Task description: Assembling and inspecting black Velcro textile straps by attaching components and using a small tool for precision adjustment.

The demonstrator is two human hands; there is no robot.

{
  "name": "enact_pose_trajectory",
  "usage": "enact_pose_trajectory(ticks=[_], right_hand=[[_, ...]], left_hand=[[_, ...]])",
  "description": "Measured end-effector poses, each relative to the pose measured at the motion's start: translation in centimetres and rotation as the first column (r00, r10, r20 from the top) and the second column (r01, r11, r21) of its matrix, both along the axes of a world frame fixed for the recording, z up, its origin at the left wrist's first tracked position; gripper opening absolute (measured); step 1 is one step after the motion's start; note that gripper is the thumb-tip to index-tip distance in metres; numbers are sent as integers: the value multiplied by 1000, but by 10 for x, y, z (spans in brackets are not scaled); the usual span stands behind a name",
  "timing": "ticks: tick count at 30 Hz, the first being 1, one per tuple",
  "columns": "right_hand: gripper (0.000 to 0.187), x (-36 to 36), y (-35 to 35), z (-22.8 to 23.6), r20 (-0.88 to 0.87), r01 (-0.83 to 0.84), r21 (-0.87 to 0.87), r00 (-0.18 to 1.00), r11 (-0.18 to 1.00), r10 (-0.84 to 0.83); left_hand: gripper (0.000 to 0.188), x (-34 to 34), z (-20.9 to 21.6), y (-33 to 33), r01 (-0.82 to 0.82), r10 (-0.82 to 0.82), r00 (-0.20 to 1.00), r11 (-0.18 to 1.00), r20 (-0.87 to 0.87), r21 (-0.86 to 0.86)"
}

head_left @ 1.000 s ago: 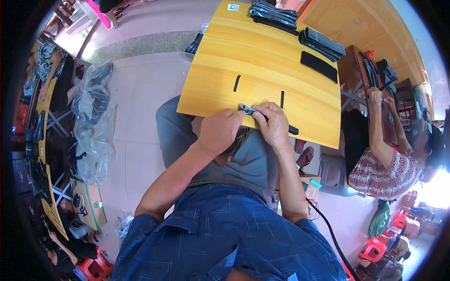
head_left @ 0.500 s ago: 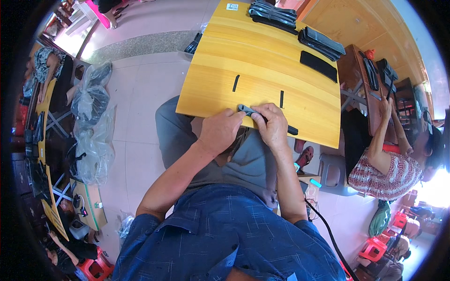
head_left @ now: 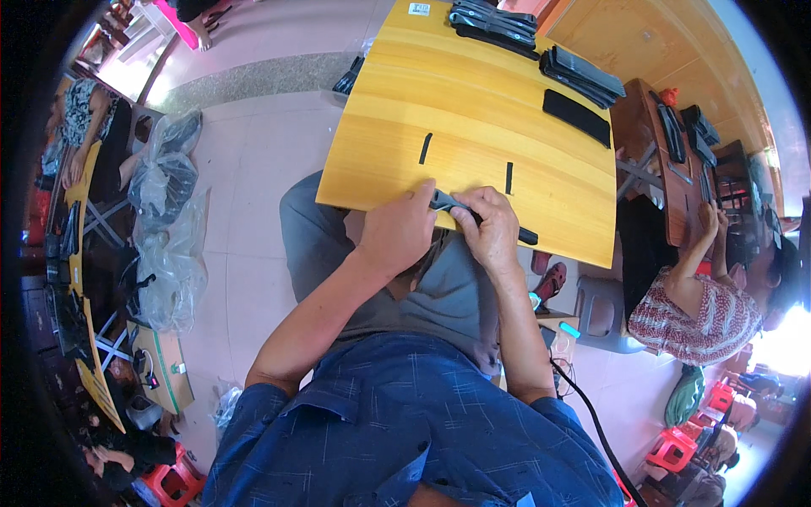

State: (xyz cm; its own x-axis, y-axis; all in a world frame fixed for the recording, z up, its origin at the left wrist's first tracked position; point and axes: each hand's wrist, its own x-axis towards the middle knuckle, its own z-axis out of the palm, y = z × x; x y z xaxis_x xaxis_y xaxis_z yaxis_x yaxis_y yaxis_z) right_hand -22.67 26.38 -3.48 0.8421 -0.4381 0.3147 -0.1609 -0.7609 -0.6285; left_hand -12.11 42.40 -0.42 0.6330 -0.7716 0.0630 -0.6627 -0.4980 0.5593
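My left hand point(head_left: 399, 232) and my right hand point(head_left: 492, 233) meet at the near edge of a yellow wooden table point(head_left: 473, 101). Between them they grip a long black strap-like piece point(head_left: 446, 202) whose far end point(head_left: 527, 237) sticks out to the right past my right hand. Its middle is hidden under my fingers. Two short black strips lie flat on the table just beyond my hands, one to the left point(head_left: 425, 148) and one to the right point(head_left: 508, 177).
Stacks of black parts point(head_left: 494, 23) point(head_left: 583, 74) and a flat black rectangle point(head_left: 576, 117) sit at the table's far side. A seated person point(head_left: 701, 296) works at another table on the right. Clear plastic bags point(head_left: 165, 228) and a cardboard box point(head_left: 165, 372) stand on the floor at left.
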Motion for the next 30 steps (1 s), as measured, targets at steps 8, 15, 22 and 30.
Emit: enact_pose_trajectory(ticks=[8,15,22,30], right_hand=[[20,0,-1,-1,-3,1,17,1000,1000,-1],[20,1,-1,-1,4,-3,34,1000,999,3],[21,1,0,3,-13,-10,40,1000,999,10],[23,3,-2,3,-46,-30,87,998,996,34]], left_hand=[[39,3,-3,-1,1,4,999,992,-41,122],[38,10,-2,-2,51,-51,999,991,2,120],[34,15,3,-3,89,-94,995,973,14,212],[34,13,-6,3,40,-47,997,994,68,103]])
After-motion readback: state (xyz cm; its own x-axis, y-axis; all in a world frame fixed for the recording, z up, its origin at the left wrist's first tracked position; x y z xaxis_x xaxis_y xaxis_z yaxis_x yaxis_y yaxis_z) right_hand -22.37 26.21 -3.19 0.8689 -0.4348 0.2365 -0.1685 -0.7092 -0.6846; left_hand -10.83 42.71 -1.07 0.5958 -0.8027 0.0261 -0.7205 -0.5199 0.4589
